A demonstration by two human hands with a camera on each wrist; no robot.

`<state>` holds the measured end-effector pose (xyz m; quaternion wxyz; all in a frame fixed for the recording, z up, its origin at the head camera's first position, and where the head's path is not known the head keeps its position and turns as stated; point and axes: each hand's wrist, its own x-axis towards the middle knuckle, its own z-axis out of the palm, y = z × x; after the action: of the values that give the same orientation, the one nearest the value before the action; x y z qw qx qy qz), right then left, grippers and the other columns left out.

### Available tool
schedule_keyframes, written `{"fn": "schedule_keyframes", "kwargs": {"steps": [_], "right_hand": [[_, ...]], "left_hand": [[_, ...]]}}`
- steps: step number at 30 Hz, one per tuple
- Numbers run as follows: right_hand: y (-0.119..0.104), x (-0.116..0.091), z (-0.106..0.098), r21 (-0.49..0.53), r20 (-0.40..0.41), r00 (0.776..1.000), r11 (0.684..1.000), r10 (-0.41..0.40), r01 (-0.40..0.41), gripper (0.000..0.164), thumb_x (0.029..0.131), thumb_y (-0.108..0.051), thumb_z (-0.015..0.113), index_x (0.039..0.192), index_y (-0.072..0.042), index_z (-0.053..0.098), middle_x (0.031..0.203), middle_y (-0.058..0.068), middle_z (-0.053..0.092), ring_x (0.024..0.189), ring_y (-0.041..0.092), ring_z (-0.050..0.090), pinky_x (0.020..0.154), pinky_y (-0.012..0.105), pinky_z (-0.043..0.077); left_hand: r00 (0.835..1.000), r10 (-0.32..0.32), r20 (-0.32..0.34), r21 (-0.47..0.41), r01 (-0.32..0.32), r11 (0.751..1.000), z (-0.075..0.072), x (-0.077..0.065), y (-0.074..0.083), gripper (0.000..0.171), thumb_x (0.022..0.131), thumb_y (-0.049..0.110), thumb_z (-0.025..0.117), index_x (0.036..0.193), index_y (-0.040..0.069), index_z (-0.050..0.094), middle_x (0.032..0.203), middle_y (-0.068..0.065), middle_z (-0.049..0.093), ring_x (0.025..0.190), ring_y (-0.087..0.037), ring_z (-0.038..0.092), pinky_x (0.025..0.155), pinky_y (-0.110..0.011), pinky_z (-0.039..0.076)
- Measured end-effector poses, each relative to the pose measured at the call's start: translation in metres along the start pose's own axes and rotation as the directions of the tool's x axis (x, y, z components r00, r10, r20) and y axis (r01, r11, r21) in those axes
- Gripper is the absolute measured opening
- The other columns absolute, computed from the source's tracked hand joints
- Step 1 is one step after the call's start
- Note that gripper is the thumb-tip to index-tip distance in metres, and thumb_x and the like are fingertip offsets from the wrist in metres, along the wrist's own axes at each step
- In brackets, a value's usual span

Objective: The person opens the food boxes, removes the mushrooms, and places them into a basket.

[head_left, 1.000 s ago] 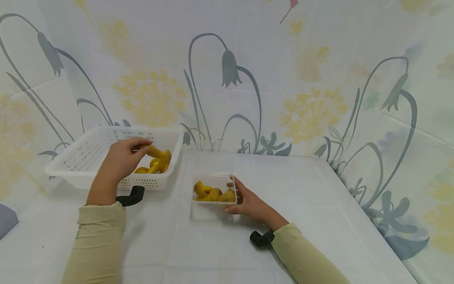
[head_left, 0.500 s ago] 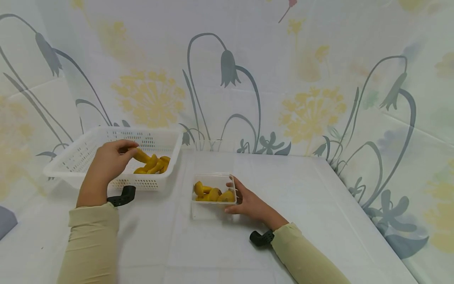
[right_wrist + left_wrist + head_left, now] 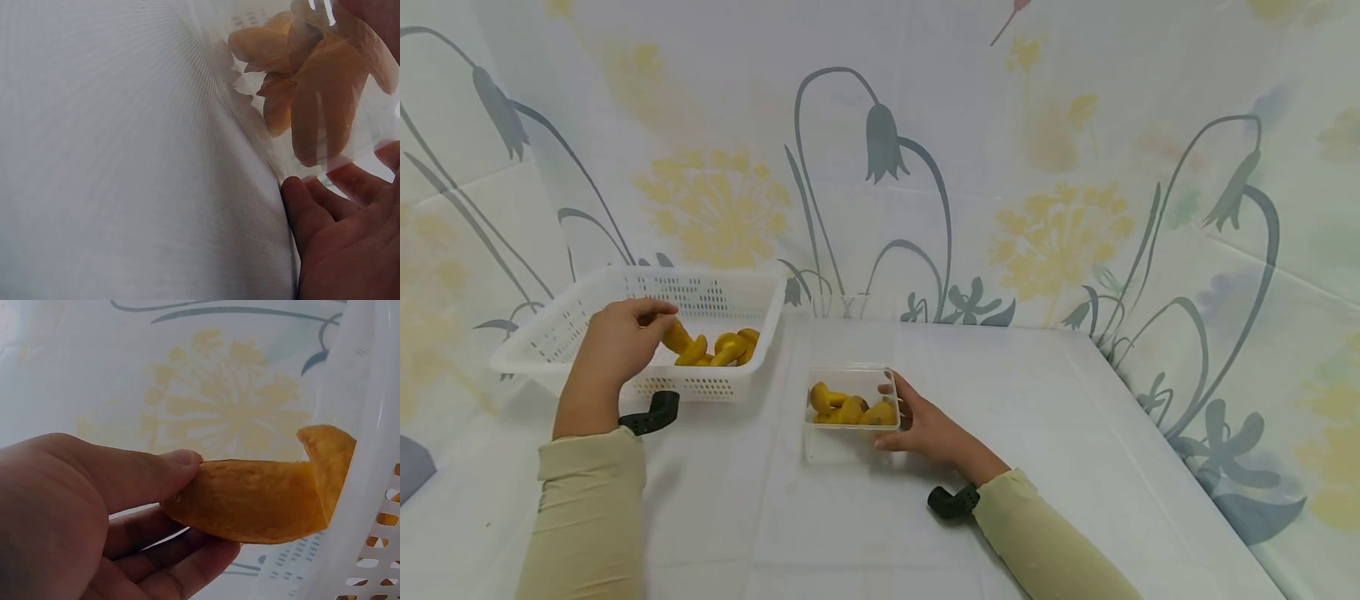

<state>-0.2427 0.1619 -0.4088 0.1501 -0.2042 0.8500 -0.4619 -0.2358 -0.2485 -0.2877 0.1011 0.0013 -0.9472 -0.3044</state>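
Note:
Over the white perforated basket (image 3: 688, 388), my left hand (image 3: 613, 346) pinches the stem end of a yellow mushroom (image 3: 256, 500) between thumb and fingers. Its cap points away from the hand, toward the basket wall in the left wrist view. Several more yellow mushrooms (image 3: 730, 348) lie at the basket's right end. My right hand (image 3: 932, 429) holds the right side of a clear plastic box (image 3: 842, 448), thumb at the front and fingers behind. Through the box wall several mushrooms (image 3: 328, 103) show in the right wrist view.
A white cloth (image 3: 842, 533) covers the table, and a flower-printed sheet (image 3: 722, 200) hangs behind it. Another clear container (image 3: 838, 307) stands at the back, hard to make out. A grey-blue object (image 3: 413, 468) sits at the left edge.
My left hand has moved left over the basket with the mushroom, away from the others at the right end. The right hand and the box have stayed put.

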Motion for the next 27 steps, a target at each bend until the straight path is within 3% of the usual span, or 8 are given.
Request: {"fn": "schedule_keyframes", "kwargs": {"steps": [7, 18, 22, 27], "right_hand": [[-0.0006, -0.0004, 0.0000, 0.009, 0.003, 1.000, 1.000, -0.005, 0.005, 0.113, 0.077, -0.040, 0.081, 0.157, -0.030, 0.002, 0.157, -0.004, 0.030, 0.146, 0.027, 0.030, 0.116, 0.049, 0.031], [0.0000, 0.0006, 0.0007, 0.004, -0.003, 1.000, 1.000, 0.000, 0.000, 0.111, 0.077, -0.038, 0.081, 0.157, -0.032, 0.004, 0.157, -0.004, 0.031, 0.146, 0.027, 0.030, 0.116, 0.048, 0.031], [-0.0017, -0.0004, 0.0005, 0.013, -0.002, 1.000, 1.000, -0.005, 0.005, 0.112, 0.077, -0.037, 0.081, 0.157, -0.031, 0.003, 0.157, -0.003, 0.031, 0.146, 0.028, 0.031, 0.116, 0.048, 0.032], [-0.0022, -0.0006, 0.0005, 0.015, -0.001, 1.000, 1.000, 0.001, -0.001, 0.112, 0.076, -0.038, 0.082, 0.157, -0.032, 0.004, 0.157, -0.005, 0.031, 0.146, 0.026, 0.030, 0.116, 0.048, 0.031]], "left_hand": [[0.999, -0.003, 0.040, 0.049, 0.001, 0.999, 0.0013, -0.0004, 0.0013, 0.038, 0.103, 0.022, 0.042, 0.129, -0.002, 0.055, 0.128, -0.030, 0.049, 0.111, -0.045, 0.051, 0.093, -0.059, 0.046], [1.000, -0.013, 0.024, 0.072, 0.012, 0.997, 0.0068, 0.0036, -0.0025, 0.036, 0.102, 0.016, 0.042, 0.129, -0.004, 0.054, 0.126, -0.030, 0.050, 0.105, -0.043, 0.053, 0.089, -0.056, 0.049], [0.999, -0.030, 0.012, 0.090, 0.029, 0.996, 0.0077, 0.0056, -0.0045, 0.036, 0.101, 0.013, 0.042, 0.130, -0.005, 0.053, 0.129, -0.032, 0.047, 0.111, -0.047, 0.049, 0.092, -0.060, 0.046], [1.000, -0.007, 0.002, 0.114, 0.007, 0.993, 0.0079, 0.0053, -0.0026, 0.036, 0.100, 0.013, 0.043, 0.131, -0.004, 0.052, 0.131, -0.035, 0.043, 0.116, -0.049, 0.043, 0.095, -0.062, 0.042]]}}
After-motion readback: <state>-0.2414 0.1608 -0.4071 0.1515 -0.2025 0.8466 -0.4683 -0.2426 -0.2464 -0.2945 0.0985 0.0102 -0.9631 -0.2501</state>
